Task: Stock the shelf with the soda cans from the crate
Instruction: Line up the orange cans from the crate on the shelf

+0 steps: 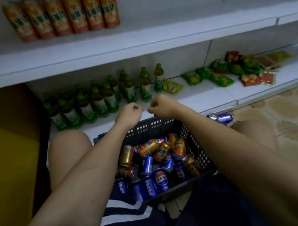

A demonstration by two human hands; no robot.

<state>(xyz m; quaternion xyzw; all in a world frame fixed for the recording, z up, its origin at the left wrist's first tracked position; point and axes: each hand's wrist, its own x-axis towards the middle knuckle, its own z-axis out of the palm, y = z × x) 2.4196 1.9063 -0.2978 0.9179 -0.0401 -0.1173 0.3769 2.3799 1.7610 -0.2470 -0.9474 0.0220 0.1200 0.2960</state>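
A dark plastic crate sits on the floor between my knees. It holds several blue cola cans and orange soda cans lying jumbled. My left hand and my right hand hover above the crate's far rim, close together, both with fingers curled into loose fists and nothing in them. A row of orange cans stands upright at the left of the upper white shelf.
Green-capped tea bottles stand on the lower shelf just beyond my hands. Green, yellow and red snack packets lie to the right. Two blue cans lie on the tiled floor right of the crate. A yellow box stands left.
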